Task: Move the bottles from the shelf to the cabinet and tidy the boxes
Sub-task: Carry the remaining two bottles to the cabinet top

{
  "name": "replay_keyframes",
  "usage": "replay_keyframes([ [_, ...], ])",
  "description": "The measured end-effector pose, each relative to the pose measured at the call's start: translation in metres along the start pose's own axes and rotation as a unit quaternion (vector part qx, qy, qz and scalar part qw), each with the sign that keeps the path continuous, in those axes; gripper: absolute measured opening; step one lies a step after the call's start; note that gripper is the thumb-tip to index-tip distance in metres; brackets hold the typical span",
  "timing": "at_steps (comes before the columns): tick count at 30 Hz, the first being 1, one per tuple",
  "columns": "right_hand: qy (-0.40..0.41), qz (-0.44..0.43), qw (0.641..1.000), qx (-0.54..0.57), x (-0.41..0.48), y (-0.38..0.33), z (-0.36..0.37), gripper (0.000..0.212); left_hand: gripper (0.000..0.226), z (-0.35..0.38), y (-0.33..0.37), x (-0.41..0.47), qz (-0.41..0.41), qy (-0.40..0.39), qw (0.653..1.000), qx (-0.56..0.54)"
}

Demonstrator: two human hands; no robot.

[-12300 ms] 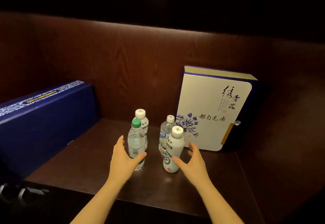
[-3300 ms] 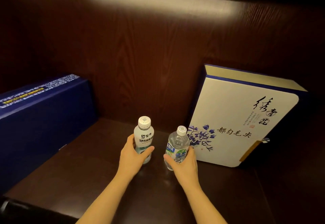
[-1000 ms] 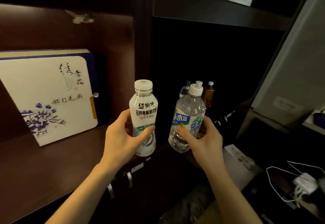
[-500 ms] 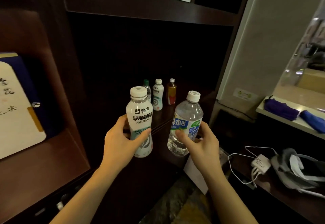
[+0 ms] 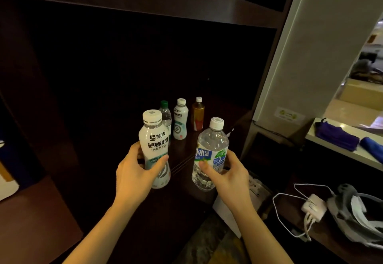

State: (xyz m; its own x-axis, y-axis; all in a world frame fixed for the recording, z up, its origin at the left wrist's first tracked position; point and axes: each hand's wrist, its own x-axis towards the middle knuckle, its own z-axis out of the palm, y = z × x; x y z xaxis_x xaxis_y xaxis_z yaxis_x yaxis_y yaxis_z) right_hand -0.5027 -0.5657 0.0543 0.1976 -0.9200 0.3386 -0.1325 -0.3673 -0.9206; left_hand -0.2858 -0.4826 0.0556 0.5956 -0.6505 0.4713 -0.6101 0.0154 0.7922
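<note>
My left hand [image 5: 134, 173] grips a white drink bottle [image 5: 154, 139] with black lettering, held upright. My right hand [image 5: 227, 175] grips a clear water bottle [image 5: 211, 145] with a blue and green label, also upright. Both are held in front of the dark cabinet shelf [image 5: 190, 158]. Three bottles stand further back on that shelf: a green-capped clear bottle [image 5: 165, 114], a white drink bottle [image 5: 180, 118] and a brown tea bottle [image 5: 198, 114]. At the far left edge shows a sliver of the white and blue box [image 5: 6, 180] on its shelf.
A wooden shelf board [image 5: 145, 4] runs overhead. A pale wall panel [image 5: 300, 56] stands to the right. Low at right lie a white charger with cables [image 5: 313, 206] and a grey headset [image 5: 356, 209]. Blue folded cloths [image 5: 337, 137] rest on a white ledge.
My view has swung right from the box shelf toward the cabinet. Both hands carry their bottles a little closer to the three standing bottles.
</note>
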Motion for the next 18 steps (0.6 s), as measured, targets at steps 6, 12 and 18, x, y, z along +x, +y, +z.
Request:
replay_keyframes([
  [6,-0.019,0.014,1.000,-0.002,0.037,0.023,0.036,0.063,0.074,0.008,-0.034,0.035,-0.030,0.007,0.999,0.016],
  [12,-0.064,0.007,0.998,0.005,0.077,0.039,0.072,0.071,0.072,0.015,-0.065,0.058,-0.117,0.032,0.992,-0.021],
  [18,-0.143,-0.009,0.989,0.019,0.119,0.055,0.106,0.057,0.071,0.021,-0.085,0.076,-0.153,0.093,0.984,-0.002],
])
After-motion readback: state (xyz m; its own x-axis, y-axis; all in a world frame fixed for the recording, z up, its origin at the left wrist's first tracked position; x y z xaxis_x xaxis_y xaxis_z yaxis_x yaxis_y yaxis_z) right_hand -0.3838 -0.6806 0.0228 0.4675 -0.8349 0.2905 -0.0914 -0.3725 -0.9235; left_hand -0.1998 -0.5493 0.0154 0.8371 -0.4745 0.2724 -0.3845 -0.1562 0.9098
